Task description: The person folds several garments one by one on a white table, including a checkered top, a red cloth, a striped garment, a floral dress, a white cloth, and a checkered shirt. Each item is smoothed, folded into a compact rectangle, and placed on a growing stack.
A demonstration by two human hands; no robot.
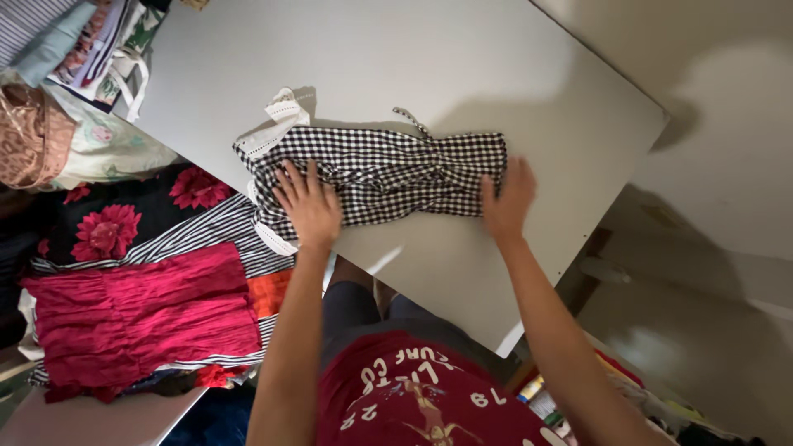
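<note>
A black-and-white checked garment (388, 169) with white lace trim lies folded into a long strip on the white table (429, 58). My left hand (307, 205) lies flat on its left part, fingers spread. At the strip's right end my right hand (508, 201) presses down, fingers together and flat on the cloth edge. Neither hand grips anything.
A heap of clothes lies to the left: a crumpled red garment (140, 318), a black cloth with red flowers (107, 227), a striped piece (206, 235) and patterned fabrics (91, 49) at the far left corner. The table's right edge (611, 198) drops to the floor.
</note>
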